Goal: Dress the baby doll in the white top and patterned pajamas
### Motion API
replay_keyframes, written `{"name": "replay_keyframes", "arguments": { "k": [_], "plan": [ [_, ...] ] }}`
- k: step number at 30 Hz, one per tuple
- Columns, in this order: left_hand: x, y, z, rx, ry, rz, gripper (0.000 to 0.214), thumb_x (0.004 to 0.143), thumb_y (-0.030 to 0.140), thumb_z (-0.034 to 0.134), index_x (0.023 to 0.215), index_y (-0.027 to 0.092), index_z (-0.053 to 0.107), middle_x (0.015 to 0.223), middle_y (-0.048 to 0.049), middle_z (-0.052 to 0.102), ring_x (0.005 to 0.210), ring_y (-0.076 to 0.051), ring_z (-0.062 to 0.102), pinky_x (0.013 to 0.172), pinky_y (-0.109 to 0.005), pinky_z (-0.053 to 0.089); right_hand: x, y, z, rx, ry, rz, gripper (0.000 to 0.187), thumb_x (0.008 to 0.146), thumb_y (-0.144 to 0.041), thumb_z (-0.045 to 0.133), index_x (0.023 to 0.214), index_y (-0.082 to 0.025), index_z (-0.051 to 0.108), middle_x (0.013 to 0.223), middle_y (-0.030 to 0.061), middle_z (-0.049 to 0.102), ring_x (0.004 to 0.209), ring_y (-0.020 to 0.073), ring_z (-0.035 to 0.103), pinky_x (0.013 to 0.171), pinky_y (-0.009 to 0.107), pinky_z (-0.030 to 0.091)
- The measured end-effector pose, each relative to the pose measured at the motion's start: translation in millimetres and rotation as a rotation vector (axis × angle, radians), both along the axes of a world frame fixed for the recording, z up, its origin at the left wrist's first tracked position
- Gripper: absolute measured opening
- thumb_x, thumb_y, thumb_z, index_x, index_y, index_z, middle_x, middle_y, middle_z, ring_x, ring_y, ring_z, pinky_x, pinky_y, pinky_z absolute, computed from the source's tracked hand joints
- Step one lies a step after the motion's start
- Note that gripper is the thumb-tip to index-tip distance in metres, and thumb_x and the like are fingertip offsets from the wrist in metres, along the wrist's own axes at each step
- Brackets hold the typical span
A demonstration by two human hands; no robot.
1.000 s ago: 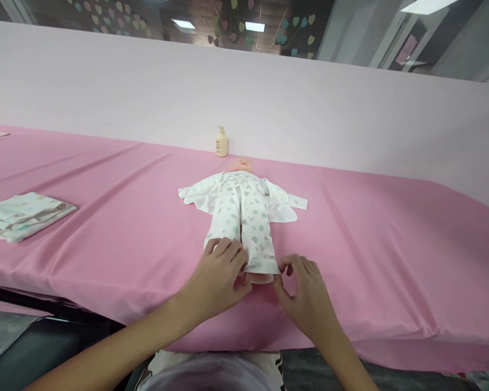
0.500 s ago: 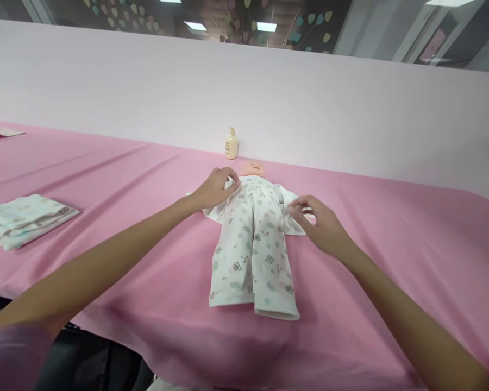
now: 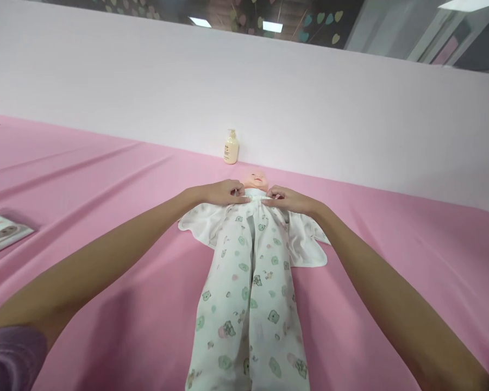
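- As the head camera looked down along both outstretched arms, a doll (image 3: 256, 180) lay on its back on the pink tablecloth (image 3: 106, 179), its head at the far end and its legs pointing toward the person.
- The doll wore printed trousers (image 3: 248, 293) and a white top (image 3: 305, 244) that spread open on both sides of its body.
- The left hand (image 3: 224, 193) rested at the top edge of the trousers, fingers curled and pinching the waistband just below the doll's chin.
- The right hand (image 3: 287, 200) sat just beside it, its fingertips nearly meeting those of the left hand and likewise nipping the waistband.
- A cream pump bottle (image 3: 231, 147) stood upright beyond the doll's head, against the pale wall (image 3: 350, 108).
- A folded cloth (image 3: 0, 233) lay well apart at the left edge.
- A purple sleeve (image 3: 8, 355) showed on the left upper arm.
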State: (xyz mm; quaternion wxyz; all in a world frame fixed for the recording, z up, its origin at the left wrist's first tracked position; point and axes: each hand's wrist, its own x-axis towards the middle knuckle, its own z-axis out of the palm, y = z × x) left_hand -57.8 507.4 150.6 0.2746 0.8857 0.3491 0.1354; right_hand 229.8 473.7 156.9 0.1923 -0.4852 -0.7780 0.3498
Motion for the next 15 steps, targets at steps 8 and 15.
{"name": "replay_keyframes", "arguments": {
  "k": [8,15],
  "plan": [
    [10,13,-25.9,-0.091,-0.242,0.181,0.052,0.098,0.072,0.056,0.086,0.023,0.043,0.083,-0.0002,0.047,0.075,-0.019,0.044,0.069,-0.032,0.036,-2,19,-41.0,-0.137,0.391,-0.304,0.04,0.089,-0.056,0.075,0.091,-0.023,0.053,0.084,-0.0016,0.055,0.077,0.017,0.05,0.069,0.028,0.04],
    [8,15,-35.4,-0.099,-0.302,0.176,0.044,0.101,0.065,0.057,0.094,0.022,0.052,0.087,-0.0016,0.053,0.078,-0.019,0.049,0.07,-0.032,0.04,-14,10,-39.8,-0.065,0.363,-0.388,0.024,0.093,-0.038,0.067,0.112,-0.024,0.061,0.089,-0.0016,0.06,0.082,0.017,0.054,0.076,0.03,0.044]
  ]
}}
